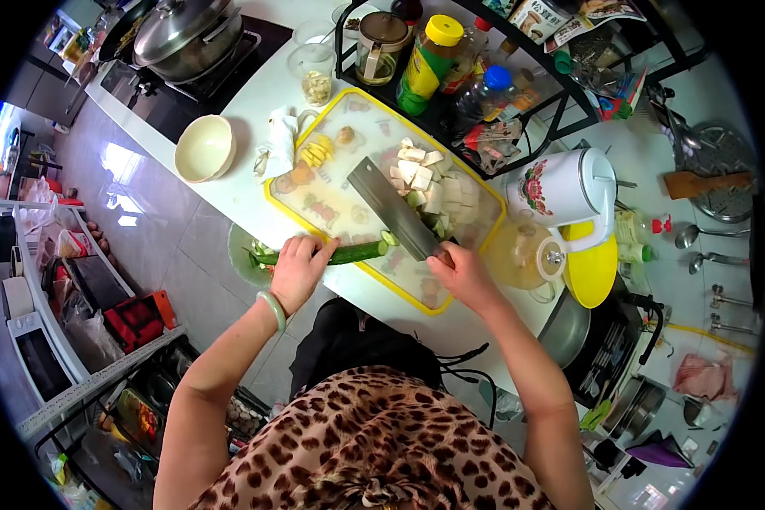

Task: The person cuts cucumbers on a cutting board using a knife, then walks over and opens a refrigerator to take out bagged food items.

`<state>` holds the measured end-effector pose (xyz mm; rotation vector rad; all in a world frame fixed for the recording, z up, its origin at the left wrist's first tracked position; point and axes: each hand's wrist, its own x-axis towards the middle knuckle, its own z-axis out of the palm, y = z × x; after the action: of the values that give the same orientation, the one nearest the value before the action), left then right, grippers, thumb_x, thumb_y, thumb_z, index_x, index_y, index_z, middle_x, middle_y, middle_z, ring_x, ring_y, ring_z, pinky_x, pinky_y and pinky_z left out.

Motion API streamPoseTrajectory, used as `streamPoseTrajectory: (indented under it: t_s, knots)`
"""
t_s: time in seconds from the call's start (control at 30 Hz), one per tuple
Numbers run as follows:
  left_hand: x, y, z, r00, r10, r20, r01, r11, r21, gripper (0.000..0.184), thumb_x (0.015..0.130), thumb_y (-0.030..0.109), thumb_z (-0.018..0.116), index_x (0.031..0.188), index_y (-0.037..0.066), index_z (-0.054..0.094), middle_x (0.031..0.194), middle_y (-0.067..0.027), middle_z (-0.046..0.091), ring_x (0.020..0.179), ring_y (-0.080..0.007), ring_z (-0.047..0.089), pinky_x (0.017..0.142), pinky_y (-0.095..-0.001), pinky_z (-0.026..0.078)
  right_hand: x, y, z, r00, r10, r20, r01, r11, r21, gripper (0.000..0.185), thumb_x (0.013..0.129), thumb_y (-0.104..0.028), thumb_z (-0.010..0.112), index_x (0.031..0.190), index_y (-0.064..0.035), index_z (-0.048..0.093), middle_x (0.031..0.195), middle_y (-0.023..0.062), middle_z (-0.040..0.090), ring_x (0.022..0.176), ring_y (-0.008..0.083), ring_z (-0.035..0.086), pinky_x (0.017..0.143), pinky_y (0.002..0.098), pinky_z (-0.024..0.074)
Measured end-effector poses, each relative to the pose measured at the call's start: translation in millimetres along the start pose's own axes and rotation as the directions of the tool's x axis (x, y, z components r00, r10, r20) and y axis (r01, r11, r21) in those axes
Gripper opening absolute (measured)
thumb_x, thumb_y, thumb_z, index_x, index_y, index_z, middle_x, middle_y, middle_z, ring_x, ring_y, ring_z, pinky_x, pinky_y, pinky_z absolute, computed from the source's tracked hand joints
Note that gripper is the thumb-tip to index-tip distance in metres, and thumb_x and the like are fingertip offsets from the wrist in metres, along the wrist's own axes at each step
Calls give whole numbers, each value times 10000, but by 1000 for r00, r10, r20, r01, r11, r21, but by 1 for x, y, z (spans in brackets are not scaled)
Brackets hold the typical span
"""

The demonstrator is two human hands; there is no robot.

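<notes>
On the yellow-rimmed cutting board (348, 212) lies a cucumber (357, 253), its cut end facing right. My left hand (296, 270) is closed around its near-left part, a bracelet at the wrist. My right hand (461, 274) grips the handle of a cleaver (395, 212), whose broad blade slants up and left across the board. A cucumber slice (389, 238) sits between the cut end and the blade. White cubes (421, 177) are heaped beyond the blade, with some green pieces partly hidden behind it. Yellow slices (317, 151) lie at the board's upper left.
A cream bowl (205, 149) and a crumpled white cloth (276, 149) stand left of the board. Behind it, a black rack holds bottles, one with a yellow cap (444, 31). A white kettle (561, 187) and glass teapot (527, 255) are at right. A lidded pot (187, 38) sits on the stove.
</notes>
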<state>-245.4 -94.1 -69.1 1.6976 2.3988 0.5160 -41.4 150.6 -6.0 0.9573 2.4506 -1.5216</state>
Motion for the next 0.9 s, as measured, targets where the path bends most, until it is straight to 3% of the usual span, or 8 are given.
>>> streamPoseTrajectory:
  t_s: [0.13,0.23,0.43,0.53,0.63,0.8,0.87,0.9]
  knots:
    - [4,-1,-2,998,-28,50,30,999,-26,378,816,87,606,1182,176,642,946,-96,557,926,-278,568,787,-376,499,-9,-14,-7,995,32,92,-18,988,-151,288,897,-287,620,864,-6,566,705,142,606,654,316,589,621,397,457]
    - [6,-1,-2,998,42,-46,-43,999,-26,406,757,56,597,1146,163,649,894,-93,549,841,-279,566,718,-385,500,-11,-13,-3,987,53,150,-18,973,-230,294,902,-311,601,883,-18,576,730,160,621,697,355,608,637,426,465]
    - [6,-2,-1,996,52,-76,-56,998,-38,414,757,48,598,1147,175,654,895,-91,543,846,-281,566,721,-388,503,-4,-5,5,983,56,173,-8,964,-265,305,902,-321,590,867,-20,557,752,169,636,753,380,628,659,453,482]
    - [6,-2,-1,998,37,-59,-39,999,-35,437,753,43,604,1166,179,646,916,-93,558,865,-278,576,728,-396,509,6,-19,18,973,145,179,-70,927,-368,304,908,-307,597,903,-5,563,776,161,648,743,342,631,659,425,476]
    - [7,-3,-3,996,85,-25,-84,996,35,389,812,107,588,1192,182,622,961,-85,561,915,-263,580,795,-375,512,15,-9,47,993,58,103,-7,900,-435,336,914,-332,579,904,3,564,782,160,654,732,365,619,651,433,477]
    - [17,-9,-11,993,110,39,-112,991,72,440,789,83,587,1212,205,611,947,-85,585,871,-260,602,740,-369,516,23,21,56,984,-118,-132,107,990,-90,260,917,-247,614,875,0,544,676,92,593,555,228,540,549,375,455]
    - [26,-9,-17,987,74,142,-92,988,121,473,808,83,568,1259,224,580,961,-87,588,885,-250,607,749,-370,505,23,32,45,991,-34,-126,53,987,149,205,931,-175,621,831,-19,532,633,-13,511,522,79,431,468,277,389]
    - [32,-9,-18,988,89,128,-107,984,140,477,818,84,558,1274,221,569,981,-92,585,904,-251,603,769,-373,499,21,25,37,993,-15,-115,37,981,192,220,914,-182,635,820,-12,532,624,5,498,532,101,425,495,290,392]
